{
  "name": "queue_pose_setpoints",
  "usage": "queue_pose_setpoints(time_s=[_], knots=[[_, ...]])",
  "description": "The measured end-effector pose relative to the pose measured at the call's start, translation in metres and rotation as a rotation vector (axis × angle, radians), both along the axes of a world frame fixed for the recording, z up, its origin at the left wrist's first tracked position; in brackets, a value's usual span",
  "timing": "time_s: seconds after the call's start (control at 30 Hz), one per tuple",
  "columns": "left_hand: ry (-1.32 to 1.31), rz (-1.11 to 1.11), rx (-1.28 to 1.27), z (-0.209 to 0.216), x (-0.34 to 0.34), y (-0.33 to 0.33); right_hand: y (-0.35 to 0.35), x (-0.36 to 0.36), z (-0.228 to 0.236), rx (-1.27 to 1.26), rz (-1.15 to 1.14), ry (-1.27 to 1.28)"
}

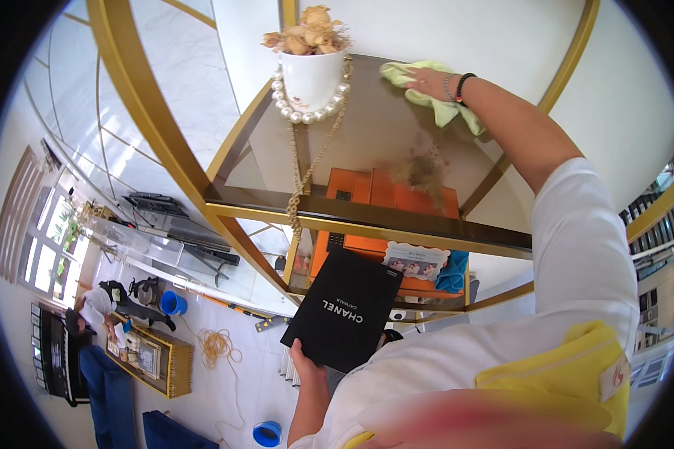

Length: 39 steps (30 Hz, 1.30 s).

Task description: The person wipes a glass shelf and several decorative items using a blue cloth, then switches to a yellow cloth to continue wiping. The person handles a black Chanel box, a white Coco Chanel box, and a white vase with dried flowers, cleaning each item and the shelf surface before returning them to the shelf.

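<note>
My right hand (429, 81) presses a pale green cloth (445, 112) onto the smoked-glass shelf (382, 142), near its far right edge. The fingers rest over the bunched cloth, and part of it hangs loose under the wrist. Lower down, my left hand (308, 368) grips a black hardcover book (344, 288) by its lower left edge, below the shelf's front rail. On the shelf's left part stands a white pot (312, 75) of dried flowers (314, 36). A pearl necklace (296, 117) is draped around the pot, and a gold chain (298, 202) hangs down past the rail.
A gold metal frame (146, 105) curves around the shelf. Below are orange boxes (352, 187), a scalloped picture frame (414, 262) and a blue cloth (451, 275). At lower left, another person (97, 308) works at a gold table (178, 367); a coiled cord (216, 350) and blue buckets (267, 433) lie around.
</note>
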<state>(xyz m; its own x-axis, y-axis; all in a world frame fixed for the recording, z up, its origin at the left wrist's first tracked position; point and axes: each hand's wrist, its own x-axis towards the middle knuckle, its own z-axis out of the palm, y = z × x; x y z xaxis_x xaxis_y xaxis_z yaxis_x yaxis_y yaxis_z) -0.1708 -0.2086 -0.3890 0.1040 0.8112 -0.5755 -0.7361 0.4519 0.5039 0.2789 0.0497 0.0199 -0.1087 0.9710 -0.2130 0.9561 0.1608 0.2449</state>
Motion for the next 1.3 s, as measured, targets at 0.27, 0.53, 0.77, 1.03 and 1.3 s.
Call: queue_pose_setpoints(time_s=[0.27,0.53,0.77,1.03,1.3], knots=[[-0.051,0.018,-0.040,0.001,0.000,0.000,-0.034,0.064,-0.003,0.023,-0.429,-0.039],[-0.074,0.000,0.047,0.028,0.007,0.002,-0.193,-0.037,-0.013,0.248,-0.049,0.124],[-0.057,0.054,0.028,0.028,0.009,0.005,-0.309,-0.116,-0.005,0.449,0.362,0.302],[-0.072,0.098,0.052,0.010,0.007,0.005,-0.302,-0.176,-0.126,0.288,0.601,0.846],[-0.072,0.082,-0.013,-0.020,0.002,0.006,-0.272,-0.277,-0.295,-0.003,0.923,0.644]])
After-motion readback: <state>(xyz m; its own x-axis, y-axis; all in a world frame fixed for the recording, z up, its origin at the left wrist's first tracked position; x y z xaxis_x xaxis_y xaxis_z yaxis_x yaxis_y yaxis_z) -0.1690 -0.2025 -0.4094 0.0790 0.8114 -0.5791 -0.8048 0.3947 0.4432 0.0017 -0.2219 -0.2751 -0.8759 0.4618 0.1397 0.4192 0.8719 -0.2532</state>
